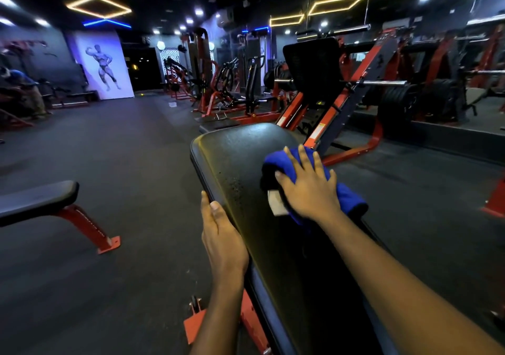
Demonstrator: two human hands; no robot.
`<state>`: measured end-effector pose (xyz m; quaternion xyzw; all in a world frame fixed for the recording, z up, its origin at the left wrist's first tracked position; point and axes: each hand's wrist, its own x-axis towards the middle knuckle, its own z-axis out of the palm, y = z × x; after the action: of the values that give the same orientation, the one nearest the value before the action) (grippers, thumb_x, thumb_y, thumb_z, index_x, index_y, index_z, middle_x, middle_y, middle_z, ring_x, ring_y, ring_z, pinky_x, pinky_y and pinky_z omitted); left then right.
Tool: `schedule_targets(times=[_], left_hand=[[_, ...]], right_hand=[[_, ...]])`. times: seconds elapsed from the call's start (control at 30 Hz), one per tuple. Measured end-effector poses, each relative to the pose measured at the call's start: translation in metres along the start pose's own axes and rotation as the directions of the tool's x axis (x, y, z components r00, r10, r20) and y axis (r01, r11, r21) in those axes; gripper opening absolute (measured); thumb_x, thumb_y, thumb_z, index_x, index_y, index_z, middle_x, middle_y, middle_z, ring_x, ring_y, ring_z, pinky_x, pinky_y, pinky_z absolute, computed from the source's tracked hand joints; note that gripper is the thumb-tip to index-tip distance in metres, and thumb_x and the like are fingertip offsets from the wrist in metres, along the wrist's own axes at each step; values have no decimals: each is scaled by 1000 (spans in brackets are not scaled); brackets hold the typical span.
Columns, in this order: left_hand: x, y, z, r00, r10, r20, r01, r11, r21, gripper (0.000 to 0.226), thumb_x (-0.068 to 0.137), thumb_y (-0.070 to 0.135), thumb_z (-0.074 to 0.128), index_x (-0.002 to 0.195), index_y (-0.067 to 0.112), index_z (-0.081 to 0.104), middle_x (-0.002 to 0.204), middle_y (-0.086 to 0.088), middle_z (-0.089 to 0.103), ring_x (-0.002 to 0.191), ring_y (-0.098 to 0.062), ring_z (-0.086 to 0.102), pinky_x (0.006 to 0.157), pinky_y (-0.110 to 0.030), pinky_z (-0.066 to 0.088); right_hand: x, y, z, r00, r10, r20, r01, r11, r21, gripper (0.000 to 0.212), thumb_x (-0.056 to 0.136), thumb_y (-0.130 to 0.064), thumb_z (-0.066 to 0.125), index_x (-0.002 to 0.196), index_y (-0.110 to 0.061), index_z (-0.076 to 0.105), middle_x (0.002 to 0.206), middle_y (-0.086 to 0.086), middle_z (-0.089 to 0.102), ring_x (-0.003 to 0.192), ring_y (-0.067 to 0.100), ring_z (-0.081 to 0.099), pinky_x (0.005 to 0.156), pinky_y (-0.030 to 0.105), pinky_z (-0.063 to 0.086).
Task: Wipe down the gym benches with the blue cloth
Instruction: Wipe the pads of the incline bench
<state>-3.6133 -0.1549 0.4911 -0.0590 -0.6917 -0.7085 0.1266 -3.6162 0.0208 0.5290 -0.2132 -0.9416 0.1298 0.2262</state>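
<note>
A black padded gym bench [235, 160] on a red frame runs from the bottom centre up to mid-frame. A folded blue cloth [276, 160] with a white tag lies on the pad near its right edge. My right hand [308, 188] presses flat on the cloth, fingers spread. My left hand [221, 234] grips the pad's left edge, thumb on top. Fine droplets speckle the pad left of the cloth.
A second black bench [41, 199] with a red leg stands at the left. A red leg-press machine [341, 95] with weight plates sits just beyond the bench. More machines line the back. A seated person [24, 92] is at the far left. Dark rubber floor lies between.
</note>
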Motion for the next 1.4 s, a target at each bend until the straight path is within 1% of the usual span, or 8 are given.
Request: schedule_targets(times=[0.2,0.27,0.5,0.73,0.87,1.0,1.23,1.4], left_hand=[[-3,3,0,1000,-7,28,8,1000,-4,50,106,41,22,154,31,22,134,14,41,118,2,32,98,-21,25],[-2,1,0,1000,-4,17,4,1000,2,50,106,43,22,154,32,22,146,8,40,126,-2,34,102,-24,25],[3,-3,2,1000,-2,-4,2,1000,6,49,105,42,24,154,31,25,152,1,40,138,-12,35,104,-23,25],[-1,0,0,1000,10,20,-10,1000,-3,49,106,40,23,154,31,24,146,4,43,117,4,31,99,-18,24],[0,1,1,1000,10,0,-10,1000,11,48,106,36,25,153,28,27,137,12,44,112,15,38,90,-2,24],[6,-5,2,999,25,-35,-23,999,36,47,106,34,27,153,25,31,151,1,42,134,-8,38,96,-10,24],[5,-15,3,1000,28,11,-28,999,-17,52,103,47,22,154,34,22,153,2,38,140,-14,34,110,-29,28],[5,-13,4,998,37,-52,-40,998,-47,49,105,39,25,152,26,32,153,4,38,133,2,31,109,-16,23]], right_hand=[[104,-30,-11,996,36,79,-42,997,69,67,96,-65,27,156,-40,7,166,-6,-2,152,26,1,116,60,7],[111,-37,-12,995,4,97,-9,999,53,67,96,-65,26,156,-41,6,166,-6,-3,152,26,0,117,59,7],[52,-3,-5,925,-380,5,379,924,44,61,98,-58,39,152,-49,13,163,-18,4,151,12,2,121,51,4],[132,-52,-8,999,14,45,-16,998,60,66,96,-61,32,155,-32,22,164,-8,11,151,24,10,119,54,11],[103,-80,-2,948,-318,26,318,948,3,64,98,-57,37,155,-35,19,163,-15,12,152,16,5,121,49,5],[54,-40,-3,826,-563,6,559,821,118,63,97,-49,49,149,-50,14,160,-24,10,150,7,7,120,41,2],[113,-51,-10,987,-157,39,156,987,37,65,99,-57,36,156,-32,17,164,-13,9,151,15,7,120,50,10],[84,-109,-6,932,-356,68,352,934,62,62,99,-54,39,155,-37,18,163,-17,12,151,12,5,120,49,4]])
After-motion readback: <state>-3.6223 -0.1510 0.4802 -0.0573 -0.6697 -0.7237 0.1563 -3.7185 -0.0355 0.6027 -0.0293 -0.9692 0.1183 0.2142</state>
